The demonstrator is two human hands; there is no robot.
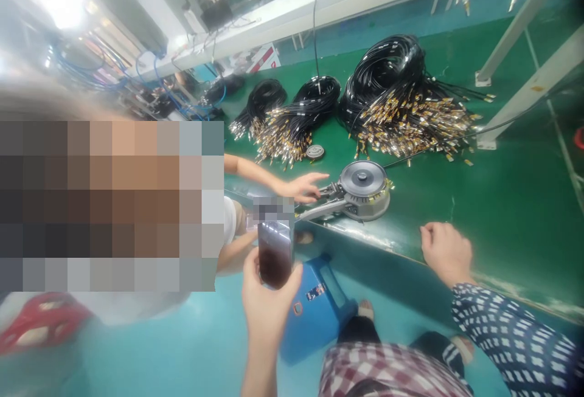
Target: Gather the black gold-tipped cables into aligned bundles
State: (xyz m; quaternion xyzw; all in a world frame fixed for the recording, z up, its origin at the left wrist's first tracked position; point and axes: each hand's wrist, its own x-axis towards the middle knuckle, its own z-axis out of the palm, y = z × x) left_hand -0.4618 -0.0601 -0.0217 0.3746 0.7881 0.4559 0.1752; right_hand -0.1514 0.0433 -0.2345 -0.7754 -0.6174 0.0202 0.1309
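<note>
My left hand [269, 300], bare-armed, is closed around a smartphone [275, 254] held upright in front of a co-worker. My right hand [447, 254], in a dark patterned sleeve, rests on the front edge of the green bench [511, 202] with its fingers curled in and nothing visible in them. Between the two, on the bench edge, stands a round grey machine [364, 187] with a disc on top and two arms pointing left. A co-worker's hand [303, 189] reaches over to those arms.
Coiled bundles of black cables with metal ends [387, 87] lie along the bench behind the machine. Near them is a small round metal piece [315, 152]. White posts [538, 87] stand at the right. A blue plastic stool [314, 312] is below; the co-worker sits at left.
</note>
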